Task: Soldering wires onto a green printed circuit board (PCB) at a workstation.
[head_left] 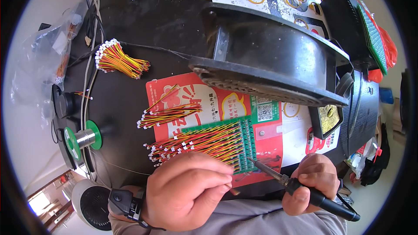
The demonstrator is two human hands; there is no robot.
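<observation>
Head view: right hand point(311, 185) closed round a soldering iron point(292, 185), long axis slanting forward-left to the circuit board point(249, 148); left hand point(187, 191), nearer the board, fingertips together, contents I cannot tell.

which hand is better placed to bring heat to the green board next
Right, probably: the right hand grips the soldering iron, pointed at the green board; the left hand holds no iron.

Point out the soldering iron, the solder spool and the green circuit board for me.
Soldering iron point(293, 185): head view, front of its black grip.
Solder spool point(85, 139): head view, wound solder.
Green circuit board point(247, 146): head view, strip right of the wires.
</observation>
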